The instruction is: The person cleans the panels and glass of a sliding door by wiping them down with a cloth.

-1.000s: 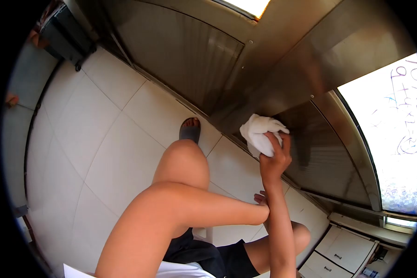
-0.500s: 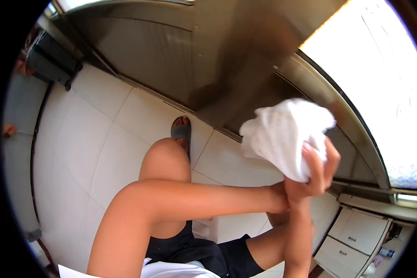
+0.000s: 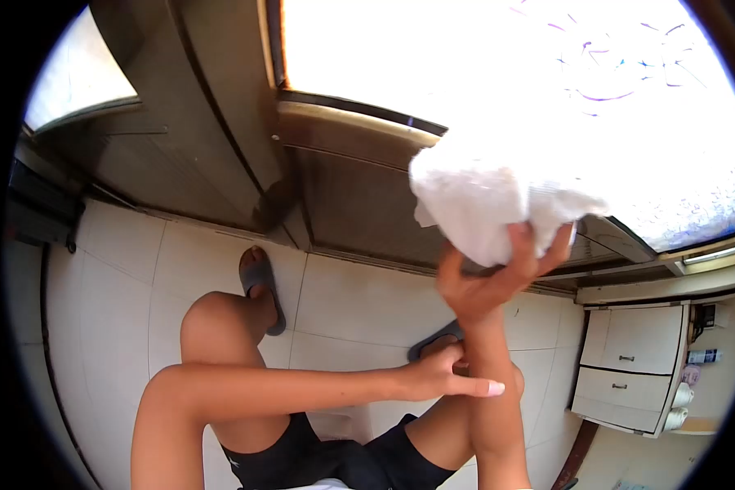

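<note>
My right hand (image 3: 498, 273) is raised in front of a dark brown panelled door (image 3: 367, 192), fingers closed around a bunched white cloth (image 3: 482, 204). The cloth overlaps the lower edge of a bright window pane (image 3: 359, 49), and I cannot tell whether it touches the pane. Lower down, my left hand (image 3: 445, 376) reaches across to my right forearm, near the knee. Its thumb is stretched out over the forearm and nothing shows in it; some of its fingers are partly hidden.
I sit low on a pale tiled floor (image 3: 343, 343), wearing grey slippers (image 3: 263, 286). At right stands a white drawer cabinet (image 3: 625, 367) beside shelves with bottles and rolls. A dark wheeled bin-like object (image 3: 45, 204) is at far left. Purple scribbles mark the pane.
My view has swung to the right, showing more of the bright pane. The right hand has risen with the white cloth, and the left hand has come away from the right wrist, further down the forearm.
</note>
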`<state>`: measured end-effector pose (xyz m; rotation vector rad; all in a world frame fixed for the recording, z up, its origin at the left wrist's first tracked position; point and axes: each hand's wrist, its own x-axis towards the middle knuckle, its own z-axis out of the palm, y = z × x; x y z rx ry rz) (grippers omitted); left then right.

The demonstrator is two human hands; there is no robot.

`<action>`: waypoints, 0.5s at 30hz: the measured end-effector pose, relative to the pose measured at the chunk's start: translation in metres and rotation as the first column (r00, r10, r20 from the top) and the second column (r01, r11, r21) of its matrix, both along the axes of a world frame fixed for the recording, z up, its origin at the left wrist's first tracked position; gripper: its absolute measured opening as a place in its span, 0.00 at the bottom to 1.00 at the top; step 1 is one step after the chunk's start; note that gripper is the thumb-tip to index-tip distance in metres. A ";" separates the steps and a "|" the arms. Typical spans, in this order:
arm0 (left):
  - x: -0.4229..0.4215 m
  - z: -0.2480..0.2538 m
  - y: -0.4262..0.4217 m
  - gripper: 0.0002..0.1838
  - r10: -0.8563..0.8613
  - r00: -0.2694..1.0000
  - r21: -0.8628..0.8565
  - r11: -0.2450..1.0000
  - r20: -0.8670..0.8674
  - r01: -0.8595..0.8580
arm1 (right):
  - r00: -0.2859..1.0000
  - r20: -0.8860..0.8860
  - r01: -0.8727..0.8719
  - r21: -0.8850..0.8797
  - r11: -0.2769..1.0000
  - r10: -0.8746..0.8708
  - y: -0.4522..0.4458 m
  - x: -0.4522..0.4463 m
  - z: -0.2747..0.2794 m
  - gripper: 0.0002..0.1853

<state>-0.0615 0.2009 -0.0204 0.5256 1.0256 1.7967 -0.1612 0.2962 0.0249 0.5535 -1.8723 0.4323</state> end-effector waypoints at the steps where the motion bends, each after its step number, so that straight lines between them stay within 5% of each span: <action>1: -0.006 0.006 -0.002 0.43 0.044 0.994 0.026 0.999 0.101 -0.047 | 0.999 0.053 0.003 -0.008 1.000 -0.002 -0.009 0.007 0.003 0.35; 4: -0.031 0.016 -0.007 0.38 0.164 0.892 0.126 0.963 0.421 -0.237 | 0.996 0.083 0.024 -0.104 0.994 -0.015 -0.017 0.006 -0.004 0.29; 7: -0.060 0.031 -0.020 0.37 0.336 0.927 0.173 0.915 0.170 -0.363 | 0.995 0.074 0.079 -0.178 0.981 -0.067 -0.022 0.004 -0.013 0.22; 15: -0.051 0.032 -0.015 0.37 0.426 0.849 0.058 0.883 0.313 -0.465 | 0.994 0.068 0.092 -0.161 0.983 -0.082 -0.026 0.002 -0.023 0.17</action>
